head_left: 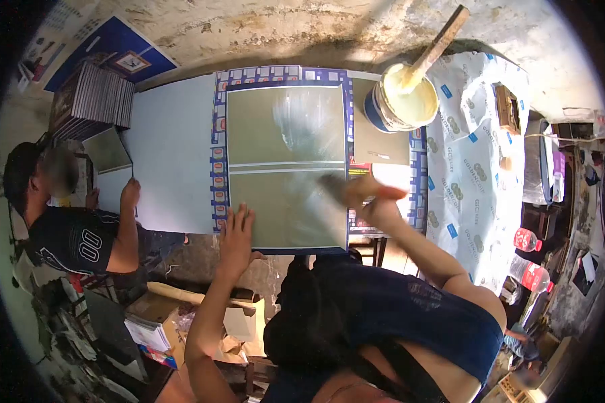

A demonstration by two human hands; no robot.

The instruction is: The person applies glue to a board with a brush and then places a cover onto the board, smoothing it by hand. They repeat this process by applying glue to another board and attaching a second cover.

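Two grey boards (269, 208) lie side by side on a dark blue cover sheet (296, 250), with a narrow strip edged in white between them. Pale wet streaks shine across both boards. My right hand (368, 201) is closed round a brush (392, 193) with an orange-red end; its dark bristles, blurred by motion, are over the nearer board's right side. At the left near corner of that board, my left hand (236, 235) lies flat with fingers stretched out. Beyond, to the right, stands a bucket (378, 115) of cream-coloured paste with a wooden stick (440, 40) in it.
Printed blue sheets (219, 154) lie under the work. Patterned wrapping paper (460, 181) covers the table's right end. At the left, a person (81, 221) handles a board beside a stack of dark panels (101, 97). A cardboard box (158, 305) sits below the near edge.
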